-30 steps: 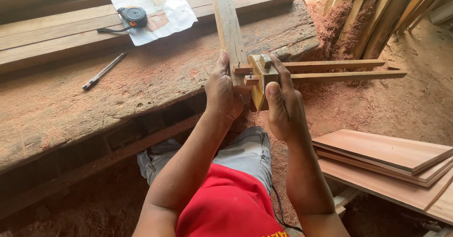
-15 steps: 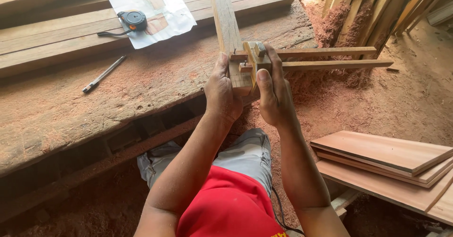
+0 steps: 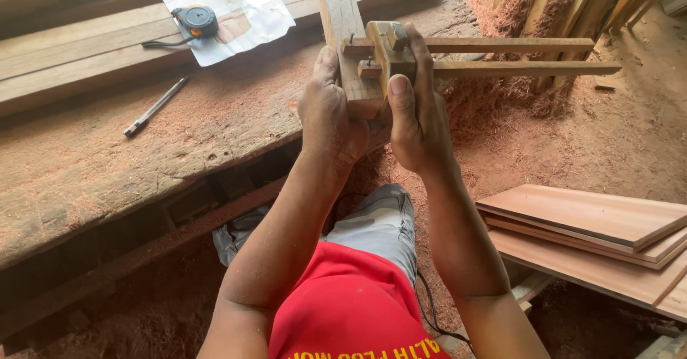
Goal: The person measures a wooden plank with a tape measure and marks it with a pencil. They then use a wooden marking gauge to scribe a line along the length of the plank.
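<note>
A narrow pale wooden board (image 3: 338, 16) lies on the workbench with its near end over the bench's edge. My left hand (image 3: 328, 119) grips that near end from below and the left. My right hand (image 3: 413, 109) holds a wooden marking gauge (image 3: 390, 53) against the board's right side, fingers wrapped over its block. The gauge's two long wooden stems (image 3: 515, 55) reach out to the right, past the bench.
A tape measure (image 3: 197, 20) rests on a sheet of paper (image 3: 240, 5) at the back of the sawdust-covered workbench (image 3: 143, 151). A pen (image 3: 156, 106) lies left of centre. Stacked flat boards (image 3: 594, 223) sit at the right, and planks lean at the far right.
My right hand has slid the marking gauge away from me along the board, and my left hand has shifted up with it. The stems now sit higher in view.
</note>
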